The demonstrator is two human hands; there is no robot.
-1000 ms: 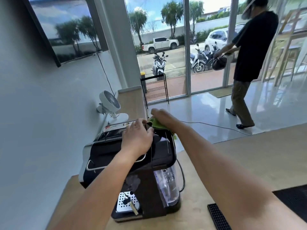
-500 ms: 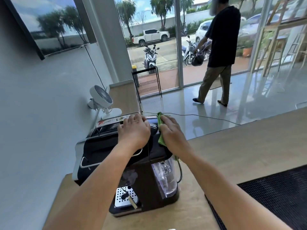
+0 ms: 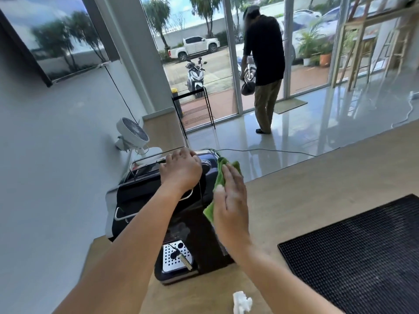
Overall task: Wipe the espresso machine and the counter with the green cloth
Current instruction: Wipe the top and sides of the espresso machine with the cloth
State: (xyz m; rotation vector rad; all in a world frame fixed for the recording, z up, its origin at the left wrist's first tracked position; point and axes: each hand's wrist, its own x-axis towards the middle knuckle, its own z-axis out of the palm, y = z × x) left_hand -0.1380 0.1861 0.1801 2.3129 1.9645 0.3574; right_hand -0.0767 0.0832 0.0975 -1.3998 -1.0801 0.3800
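My left hand (image 3: 181, 168) holds the top of the espresso machine (image 3: 138, 198), fingers bent over it. My right hand (image 3: 229, 200) is flat and presses the green cloth (image 3: 221, 175) on the machine's right side. That side runs far to near, so I think the right hand should slide along it.

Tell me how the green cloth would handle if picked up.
Probably floppy: the green cloth bunches and drapes under the right hand. Likely light, since flat fingers alone pin it against the espresso machine.
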